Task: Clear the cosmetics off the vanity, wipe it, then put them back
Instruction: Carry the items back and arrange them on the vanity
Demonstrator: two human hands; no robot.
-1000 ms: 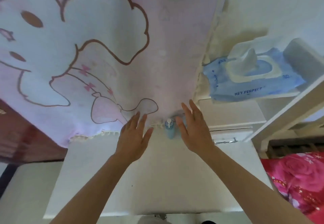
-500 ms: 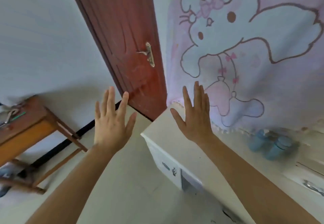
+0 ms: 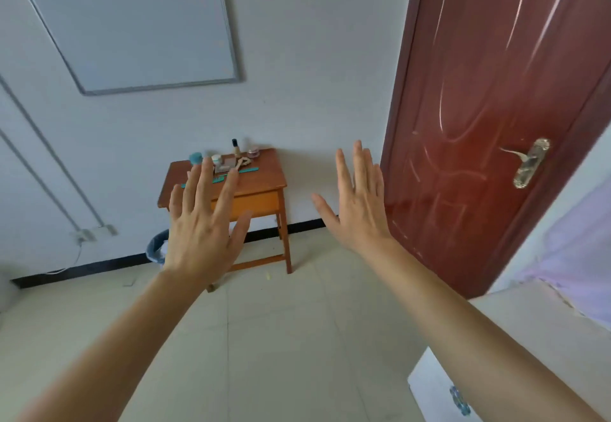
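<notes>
Both of the person's hands are up in front of them, the left hand and the right hand, fingers straight and spread, holding nothing. The cosmetics sit in a huddle at the back of the small wooden table against the far wall, well apart from the white vanity, whose corner shows low on the right. From where they stand, I'd say they are about to walk over and fetch the things back. To do that well, I'd take the tall dark-capped bottle first, round its body and kept upright, since it looks the likeliest to topple. Then the teal jar and the little pinkish jar, gripped by their sides, a couple per trip rather than an armful. The flat teal comb near the table's middle will want pinching up by an edge. As for what holds what: the jars and bottle appear capped, so their contents can't be seen. The bin beside the table is lined with a bag, and I cannot tell what is in it. The vanity's drawer, with its blue knob, is shut.
</notes>
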